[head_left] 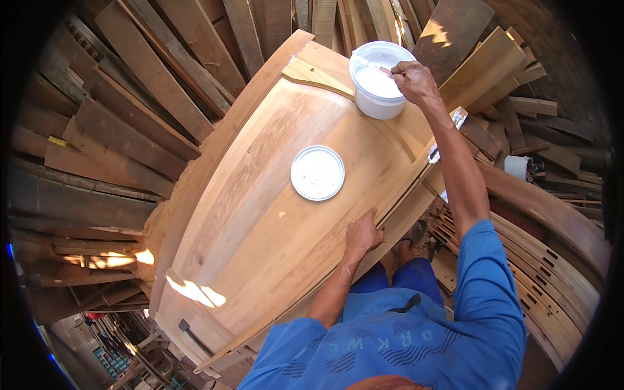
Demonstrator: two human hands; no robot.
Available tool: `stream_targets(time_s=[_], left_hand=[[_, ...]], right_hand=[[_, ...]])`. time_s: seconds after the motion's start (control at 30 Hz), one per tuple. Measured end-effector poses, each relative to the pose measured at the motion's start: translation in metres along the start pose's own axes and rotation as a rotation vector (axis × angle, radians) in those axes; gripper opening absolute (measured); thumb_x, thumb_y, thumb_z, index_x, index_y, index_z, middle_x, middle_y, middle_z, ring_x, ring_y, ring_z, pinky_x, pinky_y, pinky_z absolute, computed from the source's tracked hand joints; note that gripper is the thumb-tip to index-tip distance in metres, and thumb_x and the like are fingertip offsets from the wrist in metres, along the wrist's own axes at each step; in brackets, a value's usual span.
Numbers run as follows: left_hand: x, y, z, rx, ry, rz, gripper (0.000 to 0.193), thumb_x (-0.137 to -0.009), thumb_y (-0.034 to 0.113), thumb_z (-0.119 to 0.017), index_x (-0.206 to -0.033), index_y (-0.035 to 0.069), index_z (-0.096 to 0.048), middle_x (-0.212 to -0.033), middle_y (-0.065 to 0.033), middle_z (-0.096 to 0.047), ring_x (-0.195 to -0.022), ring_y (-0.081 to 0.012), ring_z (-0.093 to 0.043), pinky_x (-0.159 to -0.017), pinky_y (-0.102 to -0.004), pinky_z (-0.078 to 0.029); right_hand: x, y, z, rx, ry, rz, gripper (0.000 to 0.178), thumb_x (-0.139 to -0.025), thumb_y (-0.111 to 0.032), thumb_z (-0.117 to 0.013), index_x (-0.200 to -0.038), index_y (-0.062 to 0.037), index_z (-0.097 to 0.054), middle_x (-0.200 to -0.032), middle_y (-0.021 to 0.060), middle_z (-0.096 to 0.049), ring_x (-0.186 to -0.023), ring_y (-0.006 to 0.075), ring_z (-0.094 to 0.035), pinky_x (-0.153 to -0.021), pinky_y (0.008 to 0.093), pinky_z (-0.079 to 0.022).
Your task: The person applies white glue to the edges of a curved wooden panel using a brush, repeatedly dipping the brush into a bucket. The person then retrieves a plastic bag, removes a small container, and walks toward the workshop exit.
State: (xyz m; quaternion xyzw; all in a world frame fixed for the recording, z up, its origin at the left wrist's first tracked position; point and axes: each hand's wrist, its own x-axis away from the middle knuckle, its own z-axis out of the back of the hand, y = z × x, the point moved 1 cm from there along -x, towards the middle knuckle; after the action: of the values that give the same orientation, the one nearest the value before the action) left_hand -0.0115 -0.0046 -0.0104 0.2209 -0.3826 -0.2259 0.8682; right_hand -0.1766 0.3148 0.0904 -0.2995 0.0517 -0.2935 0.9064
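Observation:
A large wooden door panel (260,188) with a raised frame lies flat in front of me. On its far right end stands a white plastic bucket (380,107) of white paste. My right hand (415,81) reaches over the bucket's rim, closed on the handle of a thin putty knife (385,71), whose white-coated end is in the bucket. My left hand (364,234) rests on the panel's near side with its fingers curled; whether anything is in them is hidden. Between the hands and farther left, a round white lid (317,173) smeared with paste lies on the panel.
Many boards (130,143) lean around the far and left sides. Slotted wooden pieces (539,286) are stacked at the right. A dark flat-ended tool (192,335) lies on the panel's near-left end. Beyond the right edge sits a small white container (517,167) among offcuts.

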Motion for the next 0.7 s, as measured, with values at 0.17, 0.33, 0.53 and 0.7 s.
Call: stream_targets(time_s=[0.17, 0.33, 0.53, 0.7], left_hand=[[0.002, 0.009, 0.01, -0.008, -0.071, 0.08, 0.064, -0.076, 0.028, -0.072, -0.135, 0.008, -0.054, -0.113, -0.0255, -0.066, -0.106, -0.0416, -0.063, -0.092, -0.0477, -0.05], [-0.002, 0.004, 0.0, -0.058, -0.049, 0.09, 0.067, -0.076, 0.027, -0.072, -0.137, 0.01, -0.052, -0.109, -0.0261, -0.068, -0.104, -0.0421, -0.064, -0.091, -0.0483, -0.05], [-0.003, 0.0, -0.005, -0.086, 0.002, 0.071, 0.069, -0.075, 0.03, -0.072, -0.138, 0.01, -0.052, -0.109, -0.0269, -0.068, -0.104, -0.0426, -0.064, -0.091, -0.048, -0.05], [-0.006, 0.002, -0.003, -0.127, 0.01, 0.065, 0.065, -0.075, 0.027, -0.073, -0.135, 0.009, -0.054, -0.107, -0.0253, -0.069, -0.103, -0.0415, -0.065, -0.091, -0.0461, -0.051]], right_hand=[[0.041, 0.034, 0.014, -0.289, 0.082, 0.083, 0.03, -0.086, -0.015, -0.064, -0.111, -0.0013, -0.069, -0.094, 0.0148, -0.072, -0.082, 0.0219, -0.068, -0.077, 0.0346, -0.054], [0.111, 0.08, 0.043, -0.686, 0.114, 0.012, 0.028, -0.088, -0.008, -0.063, -0.115, -0.0009, -0.066, -0.092, 0.0066, -0.068, -0.075, 0.012, -0.061, -0.069, 0.0285, -0.052], [0.237, 0.167, 0.086, -0.71, 0.2, -0.203, 0.02, -0.09, -0.011, -0.064, -0.106, 0.0003, -0.067, -0.078, -0.0036, -0.06, -0.066, 0.0036, -0.052, -0.06, 0.022, -0.044], [0.305, 0.271, 0.061, -0.521, 0.148, -0.434, 0.022, -0.089, -0.011, -0.065, -0.105, 0.0031, -0.067, -0.085, 0.0037, -0.067, -0.077, 0.0096, -0.06, -0.07, 0.0276, -0.049]])
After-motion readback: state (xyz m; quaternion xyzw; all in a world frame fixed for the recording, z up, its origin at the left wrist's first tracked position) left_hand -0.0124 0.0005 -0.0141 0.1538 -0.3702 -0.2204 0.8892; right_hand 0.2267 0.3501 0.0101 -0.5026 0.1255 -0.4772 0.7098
